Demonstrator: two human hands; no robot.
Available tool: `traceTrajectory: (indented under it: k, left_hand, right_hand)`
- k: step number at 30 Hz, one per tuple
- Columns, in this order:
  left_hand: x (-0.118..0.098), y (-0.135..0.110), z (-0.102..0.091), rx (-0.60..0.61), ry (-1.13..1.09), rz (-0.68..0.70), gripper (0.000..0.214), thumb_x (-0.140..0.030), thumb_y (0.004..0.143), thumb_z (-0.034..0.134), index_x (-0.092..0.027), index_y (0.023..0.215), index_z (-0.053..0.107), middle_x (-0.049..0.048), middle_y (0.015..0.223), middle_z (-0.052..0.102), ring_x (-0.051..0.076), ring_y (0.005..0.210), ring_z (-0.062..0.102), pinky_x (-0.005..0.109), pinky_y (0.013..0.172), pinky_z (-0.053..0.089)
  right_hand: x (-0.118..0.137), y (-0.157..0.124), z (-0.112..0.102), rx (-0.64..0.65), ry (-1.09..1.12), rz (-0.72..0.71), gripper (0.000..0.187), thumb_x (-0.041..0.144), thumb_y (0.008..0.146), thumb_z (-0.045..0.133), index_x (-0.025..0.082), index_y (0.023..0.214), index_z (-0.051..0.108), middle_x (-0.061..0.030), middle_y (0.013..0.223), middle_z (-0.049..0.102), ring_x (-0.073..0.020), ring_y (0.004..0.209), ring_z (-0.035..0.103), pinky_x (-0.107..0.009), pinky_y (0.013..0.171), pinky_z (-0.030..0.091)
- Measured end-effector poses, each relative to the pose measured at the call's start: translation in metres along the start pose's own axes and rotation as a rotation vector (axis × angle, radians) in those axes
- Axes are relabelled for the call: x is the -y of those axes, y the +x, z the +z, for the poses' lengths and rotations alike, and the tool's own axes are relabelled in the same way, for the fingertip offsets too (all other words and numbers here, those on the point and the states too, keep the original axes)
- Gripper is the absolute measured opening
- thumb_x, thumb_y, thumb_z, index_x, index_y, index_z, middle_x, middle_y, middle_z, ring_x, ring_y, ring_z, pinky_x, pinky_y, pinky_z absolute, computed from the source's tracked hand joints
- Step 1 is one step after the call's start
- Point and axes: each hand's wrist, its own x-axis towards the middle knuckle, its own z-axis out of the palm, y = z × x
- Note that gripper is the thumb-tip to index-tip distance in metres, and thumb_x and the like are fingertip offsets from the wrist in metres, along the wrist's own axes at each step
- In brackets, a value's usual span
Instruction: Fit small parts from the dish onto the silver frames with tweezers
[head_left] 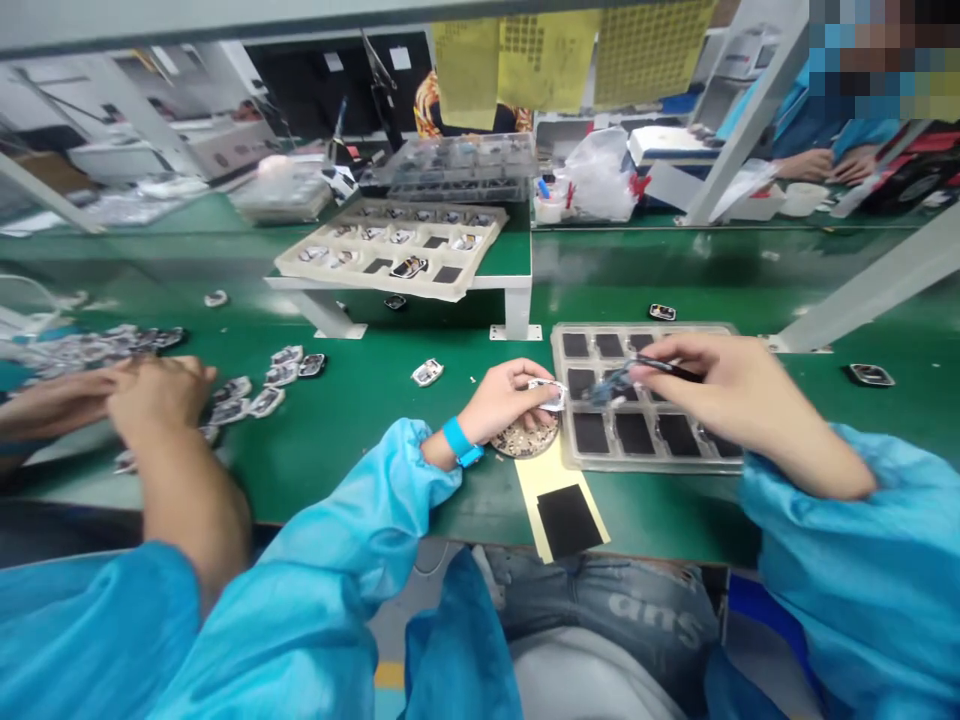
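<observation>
My left hand pinches a small white electronic housing between thumb and fingers. Beneath it lies a round disc covered with small beige and dark bits. My right hand is closed around a slim dark tool that looks like tweezers. Its blurred end reaches over a clear plastic tray, and I cannot make out what is at the tip. Black square pads fill the tray's visible compartments. In front of the disc, a yellow sheet carries a black square.
At the left, a co-worker's hands are beside a pile of housings. Single housings lie around the green table. A raised stand bears a cream tray. Another person's hands show beyond.
</observation>
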Motion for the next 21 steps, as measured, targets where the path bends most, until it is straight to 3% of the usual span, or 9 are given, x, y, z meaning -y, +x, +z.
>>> traceTrajectory:
  k: [3, 6, 11, 14, 21]
  left_hand:
    - [0.001, 0.001, -0.002, -0.048, 0.085, 0.033, 0.039, -0.038, 0.077, 0.083, -0.011, 0.098, 0.065, 0.0097, 0.081, 0.073, 0.018, 0.059, 0.071, 0.018, 0.041, 0.048]
    - [0.001, 0.002, -0.004, -0.066, 0.132, 0.035, 0.037, -0.038, 0.08, 0.081, -0.011, 0.103, 0.071, 0.0111, 0.085, 0.075, 0.016, 0.06, 0.071, 0.017, 0.041, 0.046]
    - [0.001, 0.002, -0.003, -0.109, 0.096, 0.049, 0.036, -0.043, 0.083, 0.078, -0.012, 0.101, 0.075, 0.0108, 0.085, 0.075, 0.016, 0.06, 0.07, 0.017, 0.04, 0.041]
    - [-0.001, 0.001, -0.001, -0.12, 0.049, 0.064, 0.039, -0.046, 0.089, 0.069, -0.011, 0.105, 0.076, 0.0106, 0.083, 0.075, 0.017, 0.062, 0.071, 0.019, 0.043, 0.044]
    - [-0.005, -0.004, -0.001, -0.114, -0.029, 0.148, 0.036, -0.04, 0.09, 0.065, -0.013, 0.111, 0.076, 0.0112, 0.101, 0.075, 0.012, 0.059, 0.061, 0.022, 0.049, 0.047]
  right_hand:
    - [-0.001, 0.022, 0.026, 0.154, 0.095, 0.018, 0.023, 0.044, 0.078, 0.077, 0.021, 0.082, 0.076, -0.0037, 0.086, 0.076, -0.024, 0.082, 0.07, -0.037, 0.075, 0.053]
    - [-0.016, 0.03, 0.041, 0.196, 0.264, 0.112, 0.032, 0.049, 0.074, 0.079, 0.019, 0.085, 0.074, -0.0048, 0.083, 0.076, -0.0216, 0.076, 0.069, -0.035, 0.072, 0.054]
    - [-0.027, 0.018, 0.049, 0.201, 0.405, 0.205, 0.037, 0.052, 0.074, 0.081, 0.019, 0.091, 0.077, -0.0048, 0.085, 0.077, -0.0202, 0.075, 0.069, -0.033, 0.069, 0.053]
    - [-0.023, 0.01, 0.056, 0.271, 0.472, 0.223, 0.034, 0.053, 0.078, 0.078, 0.019, 0.085, 0.076, -0.0043, 0.081, 0.076, -0.0192, 0.073, 0.069, -0.032, 0.069, 0.052]
    - [-0.01, 0.003, 0.075, 0.273, 0.388, 0.235, 0.038, 0.058, 0.079, 0.075, 0.02, 0.076, 0.074, -0.0033, 0.072, 0.073, -0.0181, 0.068, 0.064, -0.03, 0.066, 0.048]
